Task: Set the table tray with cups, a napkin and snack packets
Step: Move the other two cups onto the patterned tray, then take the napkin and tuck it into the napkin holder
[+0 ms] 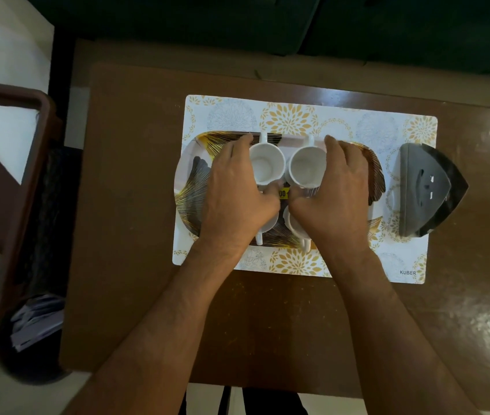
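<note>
Here, two bare forearms reach from six o'clock across the brown worktop [267, 319] toward a patterned tray [189, 187] that lies on a white and gold floral placemat [291, 115]. The left hand [234, 193] and right hand [336, 196] rest palm down over the tray's middle, side by side, their thumbs nearly meeting at a small yellow-labelled packet [282, 193]. Whether the fingers pinch that packet cannot be told; the rest of the fingers lie loosely curved, slightly spread. Under the palms sit two near white cups [293, 227], mostly hidden, handles pointing to six o'clock. Just beyond the fingers stand two far white cups [267, 166], upright and empty, handles toward twelve o'clock. At three o'clock of the tray, on the placemat's edge, stands a dark napkin holder [426, 190].
</note>
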The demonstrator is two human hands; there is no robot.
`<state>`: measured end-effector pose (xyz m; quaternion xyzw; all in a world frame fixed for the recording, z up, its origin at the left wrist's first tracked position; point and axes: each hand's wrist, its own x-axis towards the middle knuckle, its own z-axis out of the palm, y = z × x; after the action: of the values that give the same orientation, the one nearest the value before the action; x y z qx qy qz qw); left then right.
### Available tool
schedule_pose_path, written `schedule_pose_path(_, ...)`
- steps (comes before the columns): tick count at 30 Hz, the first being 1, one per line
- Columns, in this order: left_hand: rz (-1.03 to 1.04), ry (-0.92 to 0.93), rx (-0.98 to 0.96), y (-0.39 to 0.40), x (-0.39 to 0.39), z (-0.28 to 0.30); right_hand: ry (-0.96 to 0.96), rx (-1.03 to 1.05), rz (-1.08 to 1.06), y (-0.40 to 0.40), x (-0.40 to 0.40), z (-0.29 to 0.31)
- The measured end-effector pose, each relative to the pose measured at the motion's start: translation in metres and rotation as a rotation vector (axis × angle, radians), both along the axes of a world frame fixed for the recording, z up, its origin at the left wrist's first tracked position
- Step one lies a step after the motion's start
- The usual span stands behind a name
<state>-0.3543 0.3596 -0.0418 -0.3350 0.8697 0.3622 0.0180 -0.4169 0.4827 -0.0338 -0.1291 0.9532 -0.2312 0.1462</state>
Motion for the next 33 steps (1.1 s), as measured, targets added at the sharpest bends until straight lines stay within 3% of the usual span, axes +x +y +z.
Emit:
schedule_pose_path(4,-0.02,0.029,-0.009,-0.01,0.011,0.009,0.127,0.001,0.06,-0.013,0.013,0.012)
schedule_pose_path(8,-0.097,0.038,-0.145,-0.034,0.038,0.018,0.203,0.028,0.147,-0.036,0.028,0.021)
schedule_pose_path(16,-0.106,-0.079,-0.295,-0.121,0.112,0.022,0.204,0.091,0.315,-0.114,0.071,0.023)
schedule_pose_path(33,0.156,-0.058,-0.177,-0.308,0.231,0.003,0.079,0.073,0.538,-0.34,0.181,0.011)
